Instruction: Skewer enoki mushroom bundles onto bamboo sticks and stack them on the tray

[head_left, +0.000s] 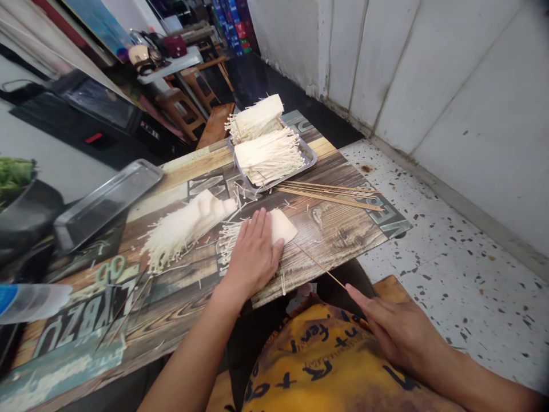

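A flat bunch of enoki mushrooms [282, 225] lies on the wood-patterned table [326, 217] near its front edge. My left hand [252, 254] rests flat on top of it, fingers stretched out, and covers its middle. In my right hand [392, 323], just off the table edge, is the end of a thin bamboo skewer [319, 265]. Its far end meets the cut base of the bunch; whether the tip is inside, I cannot tell. To the left lies another loose pile of enoki mushrooms [189, 229].
Behind, a grey tray [309, 155] bears stacked enoki bunches [270, 154]. Several bamboo skewers [338, 196] lie beside it, more sticks [128, 306] at left. A clear plastic tray [107, 203], a plastic bottle [34, 302] and a metal bowl of greens [32, 209] stand left.
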The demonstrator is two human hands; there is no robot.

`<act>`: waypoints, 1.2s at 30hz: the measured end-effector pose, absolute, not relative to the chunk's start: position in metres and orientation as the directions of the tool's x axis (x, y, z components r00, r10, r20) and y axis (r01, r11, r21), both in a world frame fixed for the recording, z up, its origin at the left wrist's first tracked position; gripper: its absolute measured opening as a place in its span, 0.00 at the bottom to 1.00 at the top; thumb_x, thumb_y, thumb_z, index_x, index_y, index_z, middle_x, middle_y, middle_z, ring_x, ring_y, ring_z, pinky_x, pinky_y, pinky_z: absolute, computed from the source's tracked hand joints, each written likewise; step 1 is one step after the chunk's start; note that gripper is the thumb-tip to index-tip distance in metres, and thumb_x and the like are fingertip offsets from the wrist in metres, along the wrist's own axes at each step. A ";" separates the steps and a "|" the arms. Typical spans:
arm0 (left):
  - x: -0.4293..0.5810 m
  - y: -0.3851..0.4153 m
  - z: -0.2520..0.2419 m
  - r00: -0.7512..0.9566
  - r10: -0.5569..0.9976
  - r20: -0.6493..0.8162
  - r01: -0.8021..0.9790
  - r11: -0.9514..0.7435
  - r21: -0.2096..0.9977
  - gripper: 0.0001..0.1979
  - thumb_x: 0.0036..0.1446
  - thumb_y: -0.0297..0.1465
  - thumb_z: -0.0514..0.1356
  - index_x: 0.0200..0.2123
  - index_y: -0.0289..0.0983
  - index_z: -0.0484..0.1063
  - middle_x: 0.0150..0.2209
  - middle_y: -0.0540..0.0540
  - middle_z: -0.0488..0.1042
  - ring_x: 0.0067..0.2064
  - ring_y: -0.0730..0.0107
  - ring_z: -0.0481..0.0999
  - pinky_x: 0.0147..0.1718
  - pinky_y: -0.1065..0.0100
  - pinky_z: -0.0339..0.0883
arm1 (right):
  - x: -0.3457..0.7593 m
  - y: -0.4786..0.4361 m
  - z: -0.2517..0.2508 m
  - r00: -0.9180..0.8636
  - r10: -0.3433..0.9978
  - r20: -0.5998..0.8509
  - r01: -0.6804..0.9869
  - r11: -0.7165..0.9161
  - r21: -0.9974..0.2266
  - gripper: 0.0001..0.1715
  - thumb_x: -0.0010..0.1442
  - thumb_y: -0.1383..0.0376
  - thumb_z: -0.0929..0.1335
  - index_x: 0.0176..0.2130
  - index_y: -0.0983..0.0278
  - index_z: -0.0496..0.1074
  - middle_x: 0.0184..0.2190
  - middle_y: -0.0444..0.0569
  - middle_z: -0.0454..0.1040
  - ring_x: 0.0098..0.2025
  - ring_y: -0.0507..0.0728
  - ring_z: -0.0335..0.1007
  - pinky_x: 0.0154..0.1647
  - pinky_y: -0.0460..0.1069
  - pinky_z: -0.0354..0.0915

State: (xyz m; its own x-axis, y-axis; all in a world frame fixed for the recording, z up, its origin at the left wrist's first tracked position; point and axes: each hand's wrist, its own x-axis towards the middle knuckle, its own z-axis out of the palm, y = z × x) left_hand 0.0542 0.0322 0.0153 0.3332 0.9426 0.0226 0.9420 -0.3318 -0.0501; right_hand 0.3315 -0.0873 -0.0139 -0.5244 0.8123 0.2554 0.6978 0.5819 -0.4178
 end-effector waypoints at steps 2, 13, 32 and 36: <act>0.054 0.032 0.015 0.336 0.941 0.033 0.941 -0.335 -0.035 0.32 0.67 0.39 0.41 0.65 0.21 0.49 0.67 0.29 0.50 0.69 0.52 0.47 0.65 0.51 0.44 | 0.331 -0.087 -0.013 -0.520 0.816 0.253 0.701 0.576 -0.420 0.33 0.65 0.73 0.56 0.67 0.64 0.47 0.27 0.43 0.74 0.23 0.52 0.70 0.22 0.46 0.65; 0.056 0.032 0.015 0.328 0.944 0.035 0.945 -0.328 -0.019 0.32 0.66 0.39 0.41 0.65 0.21 0.50 0.67 0.30 0.50 0.69 0.52 0.47 0.65 0.51 0.45 | 0.329 -0.087 -0.008 -0.530 0.810 0.250 0.715 0.586 -0.382 0.32 0.66 0.72 0.55 0.67 0.65 0.46 0.27 0.43 0.74 0.22 0.53 0.70 0.20 0.46 0.65; 0.055 0.033 0.013 0.341 0.938 0.067 0.940 -0.342 0.014 0.31 0.66 0.39 0.41 0.65 0.24 0.50 0.67 0.30 0.51 0.69 0.53 0.48 0.65 0.49 0.46 | 0.312 -0.073 0.002 -0.538 0.804 0.254 0.689 0.592 -0.417 0.27 0.62 0.75 0.55 0.60 0.72 0.60 0.26 0.47 0.76 0.23 0.52 0.68 0.25 0.48 0.62; 0.056 0.032 0.013 0.335 0.941 0.050 0.942 -0.335 0.001 0.31 0.66 0.39 0.41 0.64 0.22 0.50 0.67 0.29 0.50 0.69 0.52 0.48 0.65 0.50 0.45 | 0.312 -0.074 0.002 -0.557 0.793 0.246 0.698 0.607 -0.380 0.27 0.62 0.75 0.55 0.60 0.72 0.59 0.26 0.47 0.76 0.22 0.53 0.67 0.25 0.48 0.61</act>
State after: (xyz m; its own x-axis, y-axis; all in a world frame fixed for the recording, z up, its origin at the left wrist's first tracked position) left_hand 0.0555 0.0322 0.0131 0.3349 0.9410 0.0496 0.9421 -0.3353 0.0008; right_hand 0.3116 -0.0738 0.0023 -0.5569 0.7934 0.2458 0.6977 0.6074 -0.3797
